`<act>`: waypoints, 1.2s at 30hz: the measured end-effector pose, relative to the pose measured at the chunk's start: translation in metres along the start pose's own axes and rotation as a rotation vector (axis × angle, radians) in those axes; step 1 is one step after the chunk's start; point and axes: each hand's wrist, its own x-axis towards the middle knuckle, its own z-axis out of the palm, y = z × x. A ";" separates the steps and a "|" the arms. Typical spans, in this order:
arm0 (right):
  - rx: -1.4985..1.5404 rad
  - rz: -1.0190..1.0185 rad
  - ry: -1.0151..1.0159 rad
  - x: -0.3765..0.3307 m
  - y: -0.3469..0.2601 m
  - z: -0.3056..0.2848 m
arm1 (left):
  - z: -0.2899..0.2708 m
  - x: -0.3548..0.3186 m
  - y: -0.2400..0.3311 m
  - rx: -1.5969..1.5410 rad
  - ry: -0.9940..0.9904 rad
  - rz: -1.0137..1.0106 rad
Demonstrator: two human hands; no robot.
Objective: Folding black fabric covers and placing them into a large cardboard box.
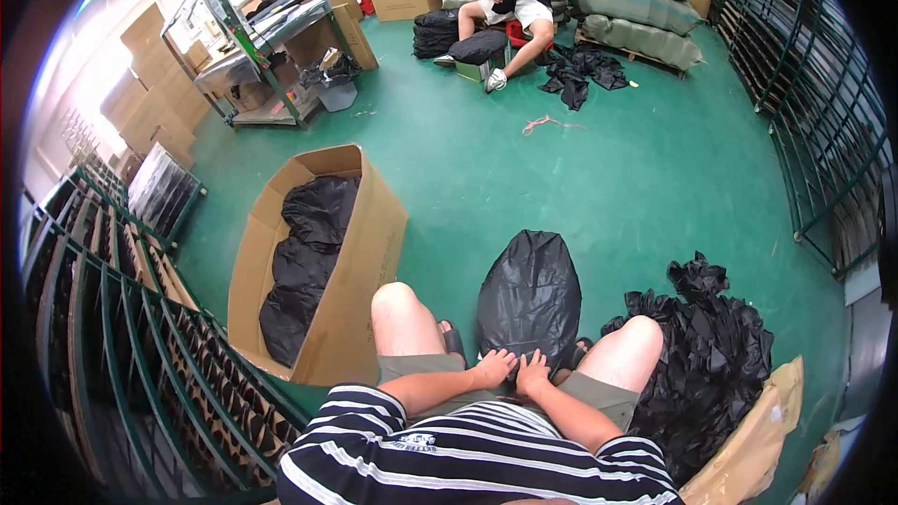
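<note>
I sit with my knees apart, and a black plastic-wrapped bundle (529, 292) stands on the green floor between them. My left hand (492, 367) and my right hand (533, 372) lie side by side on the near end of the bundle, fingers pressed on the black film. Whether the fingers pinch the film I cannot tell. On my left lies a long open cardboard box (360, 281) with black wrapped bundles (309, 257) inside. To my right sits a heap of crumpled black plastic (702, 355) on flat cardboard (748, 454).
Green metal racks (112, 318) run along the left and green wire panels (823, 122) along the right. Another person (514, 0) sits at the far side among black bundles, stacked green sacks (641, 0) and cartons. A green work table (262, 47) stands at the back left.
</note>
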 end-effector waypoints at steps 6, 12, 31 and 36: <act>0.071 -0.056 -0.015 -0.008 0.010 -0.009 | -0.008 0.002 0.007 -0.159 0.038 -0.122; 0.038 -0.066 0.056 -0.001 0.014 0.004 | -0.006 0.021 -0.009 -0.354 0.190 -0.315; 0.174 -0.276 0.650 0.022 0.045 -0.018 | 0.010 0.036 -0.024 -0.261 0.219 -0.201; 0.173 -0.307 0.467 0.029 0.044 0.003 | 0.009 0.029 -0.023 -0.333 0.261 -0.193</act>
